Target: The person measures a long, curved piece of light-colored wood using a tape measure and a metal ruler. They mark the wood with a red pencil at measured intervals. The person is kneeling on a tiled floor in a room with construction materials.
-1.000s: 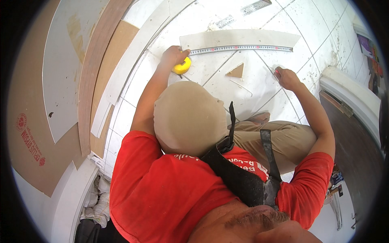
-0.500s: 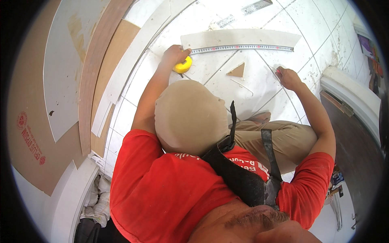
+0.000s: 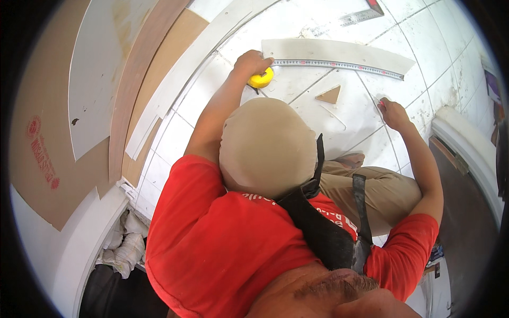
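Note:
A yellow tape measure sits at the left end of a narrow pale board strip on the floor. My left hand is closed on the tape measure and touches that end of the strip. Its blade is pulled out along the strip's near edge and stops short of the far right end. Lower on the right, my right hand is held in a pinch, apart from the strip. A small red thing pokes out of its fingers; its kind is hidden.
A brown triangular offcut and a thin white sliver lie on the tiles between my hands. Farther off is a metal square with a red part. Long boards lean along the left. My bent knee rises in front.
The whole view has shifted, so the floor things appear farther right. Both hands keep their holds, and the tape blade still lies along the strip.

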Action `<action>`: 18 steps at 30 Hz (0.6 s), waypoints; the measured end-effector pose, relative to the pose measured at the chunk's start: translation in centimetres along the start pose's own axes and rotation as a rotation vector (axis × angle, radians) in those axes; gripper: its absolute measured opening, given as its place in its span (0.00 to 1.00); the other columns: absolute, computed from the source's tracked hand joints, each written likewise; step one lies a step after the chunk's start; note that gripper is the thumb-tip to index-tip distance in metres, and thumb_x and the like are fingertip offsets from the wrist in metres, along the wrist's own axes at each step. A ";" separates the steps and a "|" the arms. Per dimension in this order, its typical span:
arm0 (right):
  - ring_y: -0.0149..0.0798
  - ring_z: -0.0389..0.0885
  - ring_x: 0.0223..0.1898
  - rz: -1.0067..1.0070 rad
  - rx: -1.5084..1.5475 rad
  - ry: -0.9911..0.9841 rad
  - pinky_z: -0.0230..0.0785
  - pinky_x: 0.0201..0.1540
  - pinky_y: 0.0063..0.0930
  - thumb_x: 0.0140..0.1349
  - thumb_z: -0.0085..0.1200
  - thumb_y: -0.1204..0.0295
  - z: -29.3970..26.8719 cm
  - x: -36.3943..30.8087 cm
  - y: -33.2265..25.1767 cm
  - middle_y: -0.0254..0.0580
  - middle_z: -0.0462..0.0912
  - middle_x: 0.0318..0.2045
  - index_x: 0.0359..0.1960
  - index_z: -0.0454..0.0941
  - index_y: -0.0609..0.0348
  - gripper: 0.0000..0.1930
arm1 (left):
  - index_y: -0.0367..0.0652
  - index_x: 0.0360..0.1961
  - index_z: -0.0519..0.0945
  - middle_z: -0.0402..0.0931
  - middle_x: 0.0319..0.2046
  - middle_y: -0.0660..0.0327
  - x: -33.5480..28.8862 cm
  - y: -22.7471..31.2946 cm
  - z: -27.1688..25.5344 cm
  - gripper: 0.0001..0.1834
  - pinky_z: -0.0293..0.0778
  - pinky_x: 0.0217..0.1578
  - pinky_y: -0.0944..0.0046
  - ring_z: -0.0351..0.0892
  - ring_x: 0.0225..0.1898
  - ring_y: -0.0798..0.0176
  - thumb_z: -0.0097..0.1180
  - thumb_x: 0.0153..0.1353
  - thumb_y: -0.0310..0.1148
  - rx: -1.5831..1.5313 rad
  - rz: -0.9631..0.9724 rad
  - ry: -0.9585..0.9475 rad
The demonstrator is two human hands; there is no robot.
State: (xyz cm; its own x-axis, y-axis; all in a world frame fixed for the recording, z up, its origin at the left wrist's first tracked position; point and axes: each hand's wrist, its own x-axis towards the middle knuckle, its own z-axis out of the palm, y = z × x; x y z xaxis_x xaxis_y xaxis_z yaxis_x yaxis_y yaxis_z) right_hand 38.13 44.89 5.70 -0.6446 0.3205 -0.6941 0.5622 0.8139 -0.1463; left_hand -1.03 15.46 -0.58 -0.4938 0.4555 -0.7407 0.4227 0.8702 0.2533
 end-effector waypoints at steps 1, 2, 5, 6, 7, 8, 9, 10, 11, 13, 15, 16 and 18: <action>0.62 0.80 0.33 -0.011 0.003 0.012 0.70 0.38 0.52 0.71 0.44 0.61 0.3 0.1 0.3 0.61 0.81 0.27 0.41 0.73 0.62 0.15 | 0.40 0.54 0.80 0.80 0.50 0.50 0.1 0.1 -0.2 0.35 0.73 0.54 0.56 0.80 0.52 0.50 0.53 0.57 0.59 0.024 0.007 -0.016; 0.63 0.80 0.33 -0.022 0.007 0.024 0.69 0.38 0.53 0.71 0.44 0.61 0.7 0.2 0.6 0.62 0.80 0.26 0.41 0.73 0.62 0.15 | 0.40 0.54 0.80 0.80 0.50 0.50 0.2 0.2 -0.3 0.35 0.73 0.54 0.56 0.80 0.52 0.50 0.54 0.56 0.59 0.049 0.014 -0.032; 0.64 0.79 0.32 -0.022 0.005 0.026 0.69 0.37 0.53 0.72 0.43 0.60 0.9 0.4 0.8 0.63 0.80 0.25 0.42 0.73 0.63 0.16 | 0.40 0.53 0.80 0.81 0.50 0.50 0.0 0.1 -0.1 0.34 0.74 0.53 0.55 0.80 0.52 0.50 0.53 0.57 0.59 -0.009 -0.029 -0.012; 0.64 0.79 0.32 -0.018 0.003 0.021 0.69 0.37 0.53 0.72 0.43 0.60 0.8 0.4 0.7 0.63 0.80 0.25 0.41 0.73 0.62 0.16 | 0.40 0.52 0.81 0.81 0.49 0.50 0.0 0.1 -0.1 0.34 0.74 0.52 0.55 0.80 0.51 0.49 0.53 0.57 0.59 -0.006 -0.032 -0.008; 0.64 0.79 0.32 -0.022 0.005 0.021 0.69 0.37 0.53 0.72 0.43 0.60 0.7 0.5 0.6 0.63 0.80 0.25 0.41 0.73 0.63 0.16 | 0.40 0.52 0.81 0.81 0.49 0.50 0.0 0.0 0.0 0.34 0.74 0.52 0.55 0.80 0.51 0.49 0.53 0.57 0.59 -0.004 -0.035 -0.005; 0.64 0.79 0.32 -0.026 0.006 0.021 0.69 0.37 0.53 0.72 0.43 0.60 0.6 0.5 0.5 0.63 0.80 0.25 0.41 0.73 0.63 0.16 | 0.40 0.51 0.81 0.81 0.48 0.50 0.1 0.0 0.0 0.34 0.74 0.52 0.55 0.80 0.50 0.49 0.53 0.57 0.59 -0.001 -0.038 -0.001; 0.64 0.79 0.32 -0.031 0.008 0.021 0.69 0.37 0.53 0.72 0.43 0.60 0.5 0.5 0.5 0.63 0.80 0.25 0.41 0.73 0.63 0.16 | 0.40 0.50 0.82 0.81 0.48 0.50 0.0 0.0 -0.1 0.33 0.74 0.52 0.55 0.80 0.50 0.49 0.53 0.57 0.59 0.008 -0.017 -0.006; 0.63 0.80 0.33 -0.027 0.004 0.017 0.69 0.38 0.53 0.71 0.43 0.60 0.6 0.5 0.5 0.62 0.80 0.26 0.41 0.73 0.63 0.16 | 0.40 0.50 0.82 0.81 0.47 0.50 0.0 0.0 -0.2 0.33 0.74 0.51 0.55 0.80 0.50 0.49 0.53 0.57 0.59 0.016 0.005 -0.011; 0.63 0.80 0.33 -0.022 0.000 0.012 0.70 0.39 0.53 0.71 0.43 0.60 0.7 0.5 0.6 0.62 0.80 0.27 0.41 0.73 0.63 0.16 | 0.40 0.49 0.82 0.81 0.47 0.50 -0.1 0.0 -0.3 0.33 0.74 0.51 0.54 0.80 0.50 0.49 0.53 0.58 0.59 0.024 0.026 -0.015; 0.62 0.80 0.34 -0.026 0.004 0.009 0.70 0.39 0.53 0.71 0.44 0.60 0.7 0.5 0.5 0.62 0.81 0.27 0.41 0.73 0.62 0.16 | 0.40 0.49 0.82 0.81 0.47 0.50 -0.3 0.1 -0.3 0.33 0.74 0.51 0.54 0.80 0.50 0.49 0.52 0.58 0.59 0.007 0.013 -0.012; 0.62 0.80 0.33 -0.031 0.016 0.009 0.70 0.39 0.52 0.71 0.44 0.61 0.5 0.4 0.5 0.62 0.81 0.27 0.41 0.73 0.62 0.15 | 0.40 0.49 0.82 0.82 0.47 0.51 -0.4 0.2 -0.3 0.33 0.74 0.51 0.55 0.80 0.50 0.49 0.52 0.58 0.59 0.008 0.006 -0.005; 0.62 0.80 0.34 -0.031 0.017 0.006 0.70 0.39 0.52 0.71 0.44 0.61 0.5 0.4 0.4 0.62 0.81 0.27 0.41 0.73 0.62 0.15 | 0.40 0.48 0.82 0.82 0.46 0.51 -0.4 0.2 -0.3 0.33 0.74 0.51 0.55 0.80 0.50 0.50 0.52 0.58 0.59 0.018 0.005 -0.001; 0.62 0.80 0.34 -0.021 0.019 0.000 0.70 0.39 0.52 0.71 0.44 0.61 0.3 0.2 0.3 0.61 0.81 0.28 0.41 0.73 0.63 0.15 | 0.40 0.48 0.82 0.82 0.46 0.51 -0.3 0.4 -0.2 0.32 0.74 0.51 0.55 0.81 0.49 0.50 0.52 0.58 0.59 0.025 0.019 0.009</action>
State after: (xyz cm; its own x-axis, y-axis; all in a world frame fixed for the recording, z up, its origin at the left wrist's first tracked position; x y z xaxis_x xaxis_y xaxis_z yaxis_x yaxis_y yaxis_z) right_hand 38.34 45.07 5.24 -0.6563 0.3032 -0.6909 0.5581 0.8113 -0.1740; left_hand -0.85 15.70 -0.13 -0.4921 0.4734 -0.7306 0.4509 0.8565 0.2513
